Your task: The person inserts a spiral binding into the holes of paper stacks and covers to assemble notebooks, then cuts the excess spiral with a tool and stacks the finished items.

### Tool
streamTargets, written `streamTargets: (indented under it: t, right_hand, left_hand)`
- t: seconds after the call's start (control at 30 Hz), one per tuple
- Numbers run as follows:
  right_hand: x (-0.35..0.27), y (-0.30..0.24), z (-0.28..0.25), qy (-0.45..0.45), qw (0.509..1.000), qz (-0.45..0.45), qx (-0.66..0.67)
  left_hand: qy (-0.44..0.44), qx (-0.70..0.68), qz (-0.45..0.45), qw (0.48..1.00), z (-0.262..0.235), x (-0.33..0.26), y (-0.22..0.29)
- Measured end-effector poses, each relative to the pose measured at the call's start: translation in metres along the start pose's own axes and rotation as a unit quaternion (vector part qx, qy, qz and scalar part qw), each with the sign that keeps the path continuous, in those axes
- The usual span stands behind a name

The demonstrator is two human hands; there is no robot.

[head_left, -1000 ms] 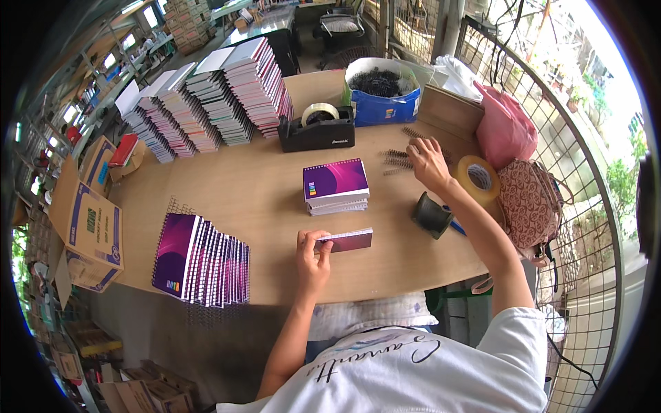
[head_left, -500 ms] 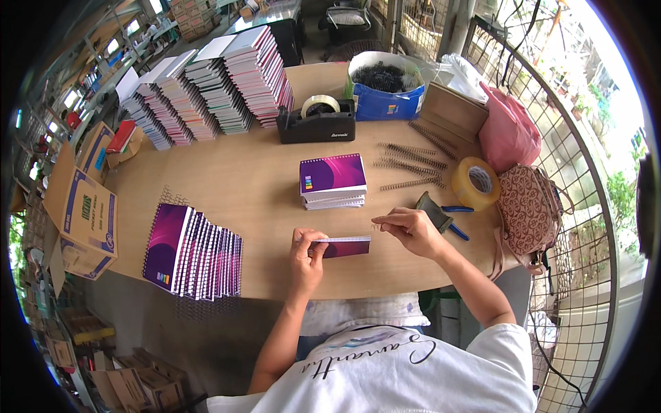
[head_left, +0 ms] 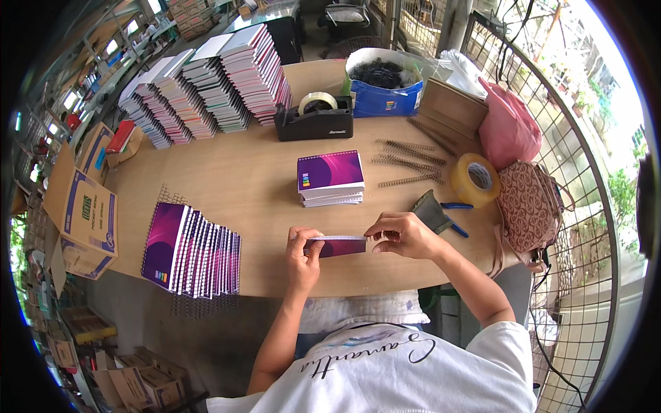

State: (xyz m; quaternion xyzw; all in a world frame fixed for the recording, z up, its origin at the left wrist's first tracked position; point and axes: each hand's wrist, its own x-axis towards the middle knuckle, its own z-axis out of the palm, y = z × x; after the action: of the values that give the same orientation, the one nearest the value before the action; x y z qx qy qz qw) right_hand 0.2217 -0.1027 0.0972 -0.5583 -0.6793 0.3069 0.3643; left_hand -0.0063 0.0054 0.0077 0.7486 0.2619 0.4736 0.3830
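My left hand (head_left: pixel 302 258) pinches the left end of a purple-covered notebook (head_left: pixel 341 246), held on edge above the table with its pages' edge upward. At the notebook's right end, the curled fingers of my right hand (head_left: pixel 403 235) close around something too small to make out. Just beyond lies a short stack of purple notebooks (head_left: pixel 330 172), the top one with a row of punched holes. To the left, a fanned row of spiral-bound purple notebooks (head_left: pixel 193 251) leans together. Several loose wire coils (head_left: pixel 410 162) lie to the right of the short stack.
Blue-handled pliers (head_left: pixel 457 227) lie beside a dark grey piece (head_left: pixel 432 212) and a tape roll (head_left: pixel 475 180). A tape dispenser (head_left: pixel 315 124), blue container of black coils (head_left: pixel 385 96) and tall notebook stacks (head_left: pixel 256 72) stand behind. Bags (head_left: pixel 527 206) sit right; a carton (head_left: pixel 86 213) left.
My right hand has moved slightly left and reached the right end of the notebook. My left hand keeps its grip on the notebook. The view has shifted a little.
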Motion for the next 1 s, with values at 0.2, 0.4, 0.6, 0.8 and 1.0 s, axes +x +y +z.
streamTargets:
  t: [0.2,0.4,0.6,0.8,1.0]
  right_hand:
    - [-0.003,0.007,0.006,0.028,0.981,-0.076,-0.179]
    - [-0.005,-0.009,0.02,0.064,0.975,-0.038,-0.211]
    - [-0.009,-0.014,0.025,0.022,0.956,-0.039,-0.289]
    - [-0.04,0.004,-0.075,-0.034,0.937,0.046,-0.344]
    - [-0.05,0.041,-0.087,-0.125,0.881,0.088,-0.448]
  left_hand:
    - [0.015,0.035,0.003,0.999,0.0,-0.003,0.006]
    - [0.018,0.035,0.005,0.999,-0.001,-0.003,0.013]
    - [0.007,0.062,0.038,0.997,0.0,-0.004,0.018]
    - [-0.006,0.052,0.014,0.999,-0.026,-0.012,0.005]
    - [-0.037,0.02,-0.001,0.999,-0.028,-0.008,-0.001]
